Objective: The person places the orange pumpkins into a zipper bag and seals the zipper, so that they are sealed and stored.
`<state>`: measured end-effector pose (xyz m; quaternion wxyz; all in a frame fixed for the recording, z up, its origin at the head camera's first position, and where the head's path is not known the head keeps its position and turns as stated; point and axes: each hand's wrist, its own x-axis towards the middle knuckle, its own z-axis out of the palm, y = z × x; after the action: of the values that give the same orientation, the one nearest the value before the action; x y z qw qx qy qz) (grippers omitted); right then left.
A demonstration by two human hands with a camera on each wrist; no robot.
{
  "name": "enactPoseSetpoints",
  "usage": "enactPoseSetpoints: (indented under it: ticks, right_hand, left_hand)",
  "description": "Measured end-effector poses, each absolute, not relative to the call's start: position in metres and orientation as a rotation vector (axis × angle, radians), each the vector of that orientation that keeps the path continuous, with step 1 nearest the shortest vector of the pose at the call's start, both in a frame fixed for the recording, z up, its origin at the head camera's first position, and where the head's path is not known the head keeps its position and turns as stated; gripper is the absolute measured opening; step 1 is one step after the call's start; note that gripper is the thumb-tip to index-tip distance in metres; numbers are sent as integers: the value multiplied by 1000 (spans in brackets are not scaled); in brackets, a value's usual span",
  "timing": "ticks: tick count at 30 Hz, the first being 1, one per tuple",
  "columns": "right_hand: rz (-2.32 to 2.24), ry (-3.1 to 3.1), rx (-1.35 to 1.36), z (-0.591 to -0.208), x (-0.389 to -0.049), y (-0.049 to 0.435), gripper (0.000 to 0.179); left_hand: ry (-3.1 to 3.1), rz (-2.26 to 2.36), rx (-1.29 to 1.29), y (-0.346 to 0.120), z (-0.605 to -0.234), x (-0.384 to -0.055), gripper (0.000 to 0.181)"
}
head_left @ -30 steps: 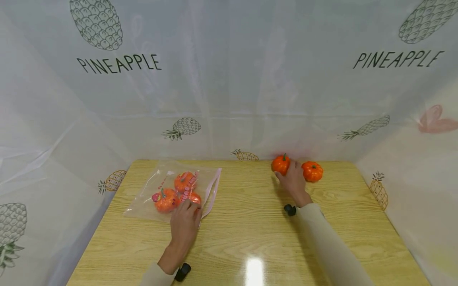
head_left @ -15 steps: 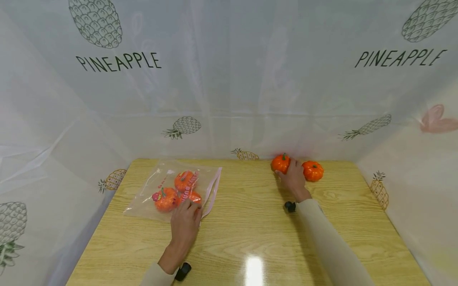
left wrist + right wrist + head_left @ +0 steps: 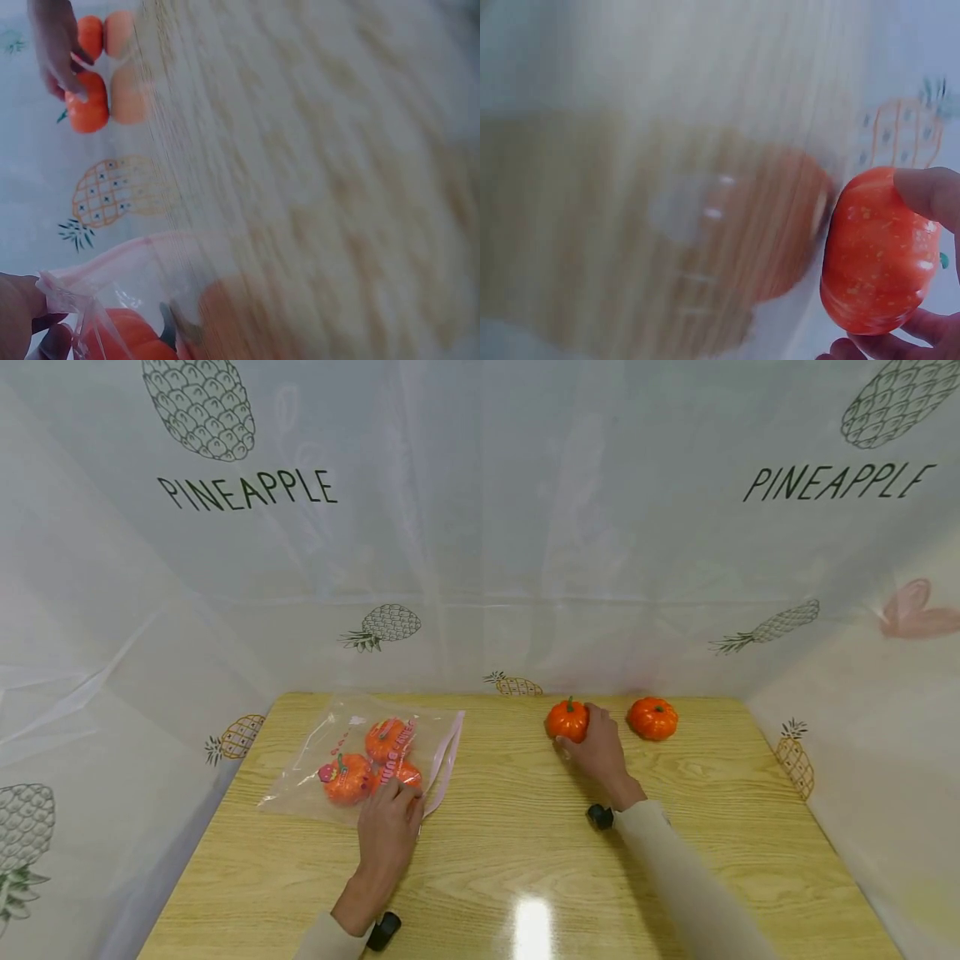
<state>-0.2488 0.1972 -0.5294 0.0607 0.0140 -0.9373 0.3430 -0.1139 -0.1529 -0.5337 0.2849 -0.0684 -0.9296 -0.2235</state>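
My right hand (image 3: 600, 752) grips a small orange toy pumpkin (image 3: 567, 720) with a green stem, near the back of the table. Thumb and fingers curl around this pumpkin's sides in the right wrist view; whether it touches the tabletop I cannot tell. A second orange pumpkin (image 3: 653, 718) sits just to the right of that hand. On the left lies a clear plastic zip bag (image 3: 452, 752) with a pink edge and pink print. Three pumpkins (image 3: 348, 779) are inside it. My left hand (image 3: 390, 831) pinches the bag's near edge beside its mouth and partly hides one pumpkin.
The wood-grain tabletop (image 3: 495, 852) is glossy and reflects light. White sheeting (image 3: 480, 643) printed with pineapples encloses the table's back and sides. A black wrist device (image 3: 384, 931) sits at the left cuff, and another (image 3: 600, 816) at the right.
My right hand has drawn the pumpkin leftward and toward me, away from the back sheet and the other pumpkin. The left hand and the bag have stayed in place.
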Motion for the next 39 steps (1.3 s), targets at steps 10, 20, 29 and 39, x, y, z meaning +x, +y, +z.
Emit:
enactPoseSetpoints:
  ticks: [10, 20, 29, 39]
  right_hand:
    - [1060, -2791, 309, -524, -203, 143, 83]
    - [1038, -2794, 495, -520, -174, 106, 83]
    - [1036, -2803, 625, -518, -159, 83, 82]
    - [1035, -2804, 680, -521, -153, 61, 81]
  left_hand:
    - [-2509, -601, -176, -152, -534, -113, 14]
    - [-2515, -595, -177, -152, -532, -113, 14]
    - [-2526, -594, -162, -153, -530, -111, 14]
    - [-2512, -599, -162, -153, -531, -111, 15]
